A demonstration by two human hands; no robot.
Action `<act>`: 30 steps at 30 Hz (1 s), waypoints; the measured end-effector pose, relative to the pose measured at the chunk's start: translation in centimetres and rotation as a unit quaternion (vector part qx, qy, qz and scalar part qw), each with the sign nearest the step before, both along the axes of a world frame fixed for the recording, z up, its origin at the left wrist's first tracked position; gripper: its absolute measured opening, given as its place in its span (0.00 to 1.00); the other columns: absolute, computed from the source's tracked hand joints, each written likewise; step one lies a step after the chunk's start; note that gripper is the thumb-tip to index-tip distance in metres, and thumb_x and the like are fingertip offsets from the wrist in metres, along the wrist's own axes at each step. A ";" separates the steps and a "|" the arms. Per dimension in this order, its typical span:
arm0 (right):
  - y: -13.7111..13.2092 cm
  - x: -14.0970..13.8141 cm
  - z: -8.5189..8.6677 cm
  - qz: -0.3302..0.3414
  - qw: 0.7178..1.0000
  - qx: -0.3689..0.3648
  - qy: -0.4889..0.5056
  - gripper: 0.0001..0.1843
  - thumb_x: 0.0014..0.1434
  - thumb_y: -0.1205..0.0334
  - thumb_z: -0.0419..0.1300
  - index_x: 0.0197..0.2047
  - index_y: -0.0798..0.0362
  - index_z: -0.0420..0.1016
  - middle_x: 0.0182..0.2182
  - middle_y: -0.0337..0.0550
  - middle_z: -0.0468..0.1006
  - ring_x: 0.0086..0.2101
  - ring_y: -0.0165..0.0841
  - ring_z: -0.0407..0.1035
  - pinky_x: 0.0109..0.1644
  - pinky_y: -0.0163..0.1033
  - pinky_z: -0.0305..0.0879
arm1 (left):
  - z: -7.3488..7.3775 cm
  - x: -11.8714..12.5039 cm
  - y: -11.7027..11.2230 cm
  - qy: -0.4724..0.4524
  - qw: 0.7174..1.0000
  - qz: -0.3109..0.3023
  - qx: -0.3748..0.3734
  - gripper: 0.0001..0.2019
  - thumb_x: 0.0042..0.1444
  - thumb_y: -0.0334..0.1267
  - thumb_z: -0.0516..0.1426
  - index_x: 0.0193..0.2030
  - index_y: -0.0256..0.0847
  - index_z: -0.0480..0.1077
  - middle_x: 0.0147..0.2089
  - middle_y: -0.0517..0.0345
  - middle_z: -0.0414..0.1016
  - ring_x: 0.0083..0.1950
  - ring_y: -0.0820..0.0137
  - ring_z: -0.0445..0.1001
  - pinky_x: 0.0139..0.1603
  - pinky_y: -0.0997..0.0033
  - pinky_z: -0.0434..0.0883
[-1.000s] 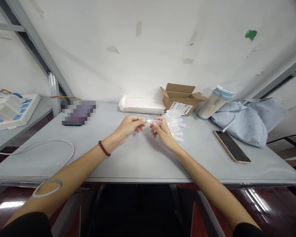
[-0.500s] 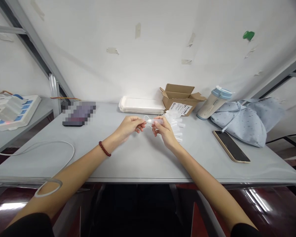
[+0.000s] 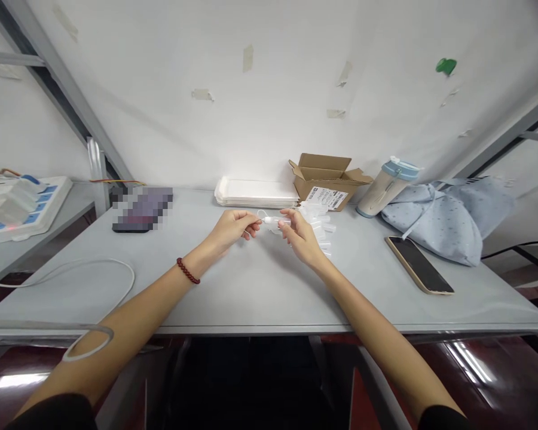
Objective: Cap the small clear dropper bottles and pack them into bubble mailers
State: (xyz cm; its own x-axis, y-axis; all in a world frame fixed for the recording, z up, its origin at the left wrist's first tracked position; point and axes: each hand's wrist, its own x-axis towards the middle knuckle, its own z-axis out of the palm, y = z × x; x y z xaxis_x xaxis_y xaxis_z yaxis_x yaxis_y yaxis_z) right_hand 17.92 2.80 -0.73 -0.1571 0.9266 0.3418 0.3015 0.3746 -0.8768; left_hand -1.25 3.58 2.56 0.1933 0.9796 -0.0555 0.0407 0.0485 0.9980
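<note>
Fingers of the left hand (image 3: 231, 228) pinch the white end of a small clear tube (image 3: 277, 220) at mid-frame, and the right hand (image 3: 301, 236) grips its body. This piece looks mid-handling above the table (image 3: 251, 286). Whether the pile of tubes (image 3: 321, 227) just right is finished cannot be told.

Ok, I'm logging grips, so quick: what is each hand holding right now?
Left hand: closed, pinching one end of the small clear tube.
Right hand: closed on the same tube's other end.

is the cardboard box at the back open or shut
Open: the cardboard box has its top flaps spread outward. What is inside cannot be seen.
</note>
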 end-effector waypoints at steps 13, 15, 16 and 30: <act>2.3 3.0 -0.7 -0.128 0.891 0.175 -0.399 0.13 0.60 0.71 0.50 0.43 0.55 0.74 0.44 0.54 0.76 0.45 0.45 0.62 0.48 0.48 0.58 | -3.1 -3.5 4.4 0.102 0.989 0.103 -0.003 0.07 0.46 0.38 0.61 0.23 0.36 0.72 0.26 0.55 0.74 0.24 0.73 0.70 0.23 0.74 0.63; 2.0 2.6 -0.5 -0.129 0.874 0.165 -0.439 0.12 0.61 0.70 0.51 0.42 0.56 0.74 0.44 0.55 0.77 0.47 0.46 0.61 0.47 0.48 0.56 | -3.1 -3.5 4.5 0.110 0.989 0.103 0.001 0.08 0.46 0.38 0.61 0.23 0.36 0.72 0.26 0.54 0.74 0.23 0.73 0.70 0.23 0.73 0.63; 1.8 2.4 -0.5 -0.124 0.867 0.161 -0.455 0.11 0.61 0.69 0.51 0.42 0.56 0.74 0.44 0.55 0.78 0.48 0.46 0.61 0.47 0.48 0.55 | -3.0 -3.6 4.5 0.115 0.988 0.106 0.003 0.07 0.45 0.38 0.61 0.23 0.36 0.72 0.27 0.53 0.74 0.23 0.72 0.71 0.22 0.73 0.64; 1.3 0.3 -1.8 -0.080 0.791 0.156 -0.586 0.24 0.56 0.80 0.44 0.52 0.58 0.69 0.46 0.59 0.75 0.51 0.47 0.61 0.59 0.66 0.45 | -3.1 -5.0 5.2 0.270 0.950 0.149 0.037 0.08 0.43 0.32 0.59 0.16 0.40 0.69 0.20 0.53 0.73 0.22 0.66 0.71 0.27 0.68 0.65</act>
